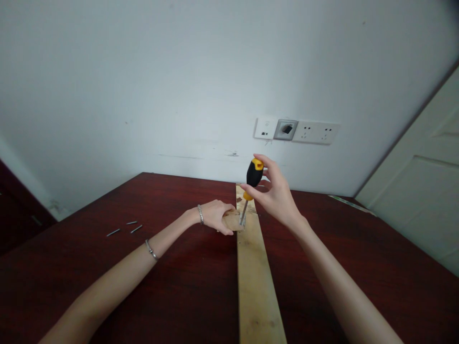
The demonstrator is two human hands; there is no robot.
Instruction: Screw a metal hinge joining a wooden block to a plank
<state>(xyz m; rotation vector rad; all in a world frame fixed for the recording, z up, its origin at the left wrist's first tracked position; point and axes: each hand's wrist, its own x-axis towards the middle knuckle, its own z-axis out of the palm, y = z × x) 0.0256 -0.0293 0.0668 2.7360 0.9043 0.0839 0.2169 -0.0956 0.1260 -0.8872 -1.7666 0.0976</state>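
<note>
The screwdriver (pixel 254 174) has a bulging black handle with yellow at its top and collar, and a bare metal shank. It stands over the far half of a pale, knotty wooden plank (pixel 255 272), whose far end is scuffed and darker. The right hand (pixel 275 195) holds its handle between thumb and fingers; the left hand (pixel 216 215) grips a small tan wooden block (pixel 231 221) at the plank's left edge. The counter (pixel 193 291) is dark red-brown with a sheen, and carries three grey nails (pixel 135 229) on the left. Behind it rises a scuffed white wall (pixel 172 86) with a row of sockets (pixel 316 133); a white panelled door (pixel 426 177) is at right. The screwdriver points steeply down, its long axis leaning so the handle sits slightly right of the tip, beside the block's right end; exact contact there is unclear.
</note>
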